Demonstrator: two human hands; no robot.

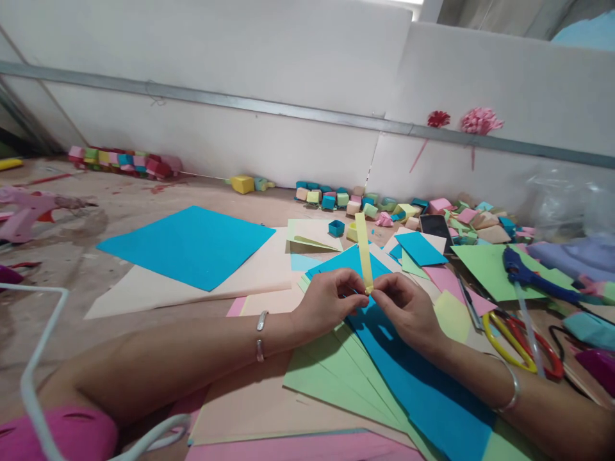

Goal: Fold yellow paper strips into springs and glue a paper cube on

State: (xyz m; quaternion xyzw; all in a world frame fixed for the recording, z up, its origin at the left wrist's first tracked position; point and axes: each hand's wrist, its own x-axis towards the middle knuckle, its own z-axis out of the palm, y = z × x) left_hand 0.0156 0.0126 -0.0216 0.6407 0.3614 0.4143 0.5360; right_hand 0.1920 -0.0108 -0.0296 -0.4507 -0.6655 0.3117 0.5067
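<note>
A narrow yellow paper strip [364, 251] stands upright between my two hands. My left hand [328, 299] pinches its lower end from the left, fingers closed. My right hand [406, 307] pinches the same end from the right, fingertips touching the left hand's. Both hands hover over a fan of blue [423, 384] and green paper sheets [331, 371] on the table. A silver bangle sits on each wrist.
A large blue sheet [189, 243] lies on peach paper to the left. Small folded paper boxes [336, 198] line the wall. A phone [436, 228], yellow-and-red scissors [521, 342] and a blue glue gun [538, 278] lie to the right. A pink glue gun [29, 211] is far left.
</note>
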